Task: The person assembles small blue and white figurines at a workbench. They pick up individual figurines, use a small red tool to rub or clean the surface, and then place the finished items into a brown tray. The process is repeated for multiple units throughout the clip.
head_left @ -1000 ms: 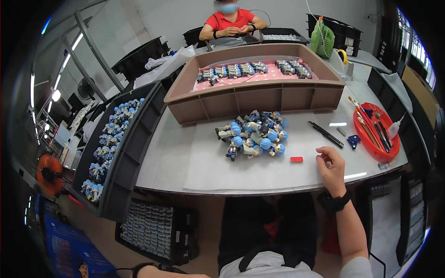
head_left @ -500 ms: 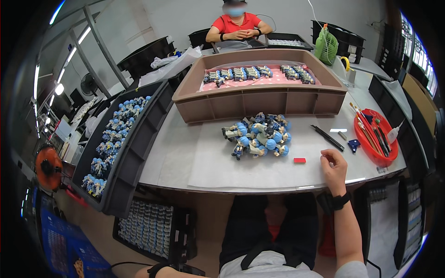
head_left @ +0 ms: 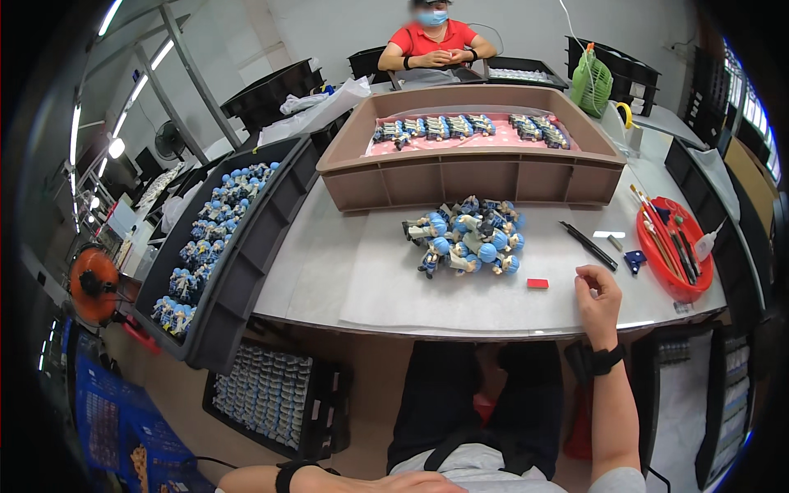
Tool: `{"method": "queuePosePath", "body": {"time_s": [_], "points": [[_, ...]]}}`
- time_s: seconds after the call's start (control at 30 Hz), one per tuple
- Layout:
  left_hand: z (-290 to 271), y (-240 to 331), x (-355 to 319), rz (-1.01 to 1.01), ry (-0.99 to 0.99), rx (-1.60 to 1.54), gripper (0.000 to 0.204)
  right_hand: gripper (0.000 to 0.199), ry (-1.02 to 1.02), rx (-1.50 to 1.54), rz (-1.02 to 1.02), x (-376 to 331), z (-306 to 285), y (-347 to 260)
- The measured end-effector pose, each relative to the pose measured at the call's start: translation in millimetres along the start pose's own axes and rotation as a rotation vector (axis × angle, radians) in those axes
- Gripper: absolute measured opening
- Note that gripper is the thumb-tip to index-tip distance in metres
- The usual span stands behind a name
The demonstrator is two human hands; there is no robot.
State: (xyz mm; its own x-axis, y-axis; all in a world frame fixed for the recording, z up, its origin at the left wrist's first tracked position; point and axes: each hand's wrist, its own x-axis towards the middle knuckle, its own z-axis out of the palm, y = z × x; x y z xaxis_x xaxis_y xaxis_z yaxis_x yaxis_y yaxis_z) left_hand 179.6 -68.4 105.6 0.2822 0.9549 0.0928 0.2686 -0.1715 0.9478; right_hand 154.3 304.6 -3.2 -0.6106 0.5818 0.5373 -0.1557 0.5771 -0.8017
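Note:
On the table's right front part, my right hand (head_left: 598,297) rests with its fingers curled in, and nothing shows in it. Just left of it lies a small red block (head_left: 537,283). My left hand (head_left: 411,482) lies low across my lap at the picture's bottom edge; its fingers are mostly cut off. A heap of small figurines with light-blue hair (head_left: 468,238) sits mid-table, apart from both hands. Behind it, a brown plastic crate (head_left: 477,181) holds several more figurines (head_left: 436,127) lying in rows on pink dotted cloth.
At left stands a dark crate of figurines (head_left: 238,271). On the right are a black pen (head_left: 588,246), a small blue piece (head_left: 634,261) and a red basket (head_left: 686,289) with brushes and a small bottle. Across the table sits a person in a red shirt (head_left: 423,41).
My left hand and forearm have come further into view along the bottom edge. The whole view has shifted slightly; my right hand keeps its place by the red block.

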Motion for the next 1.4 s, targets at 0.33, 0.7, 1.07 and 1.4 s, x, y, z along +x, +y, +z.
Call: {"method": "queuePosePath", "body": {"time_s": [0.33, 0.7, 1.07, 1.4], "points": [[-58, 8, -35, 0.159, 0.011, -0.438, 0.050, 0.012, 0.009, 0.027, 0.002, -1, 3, 2], [-192, -89, 35, -0.277, 0.828, 1.022, 0.031, 0.013, 0.027, -0.005, 0.030, 1, 0, 1], [-211, -109, 32, -0.323, 0.824, 0.847, 0.024, 0.010, -0.013, 0.034, 0.117, 2, -2, -1], [-168, -87, 30, -0.236, 1.040, 0.891, 0.036, 0.011, -0.001, -0.012, 0.124, 4, -2, 2]]}}
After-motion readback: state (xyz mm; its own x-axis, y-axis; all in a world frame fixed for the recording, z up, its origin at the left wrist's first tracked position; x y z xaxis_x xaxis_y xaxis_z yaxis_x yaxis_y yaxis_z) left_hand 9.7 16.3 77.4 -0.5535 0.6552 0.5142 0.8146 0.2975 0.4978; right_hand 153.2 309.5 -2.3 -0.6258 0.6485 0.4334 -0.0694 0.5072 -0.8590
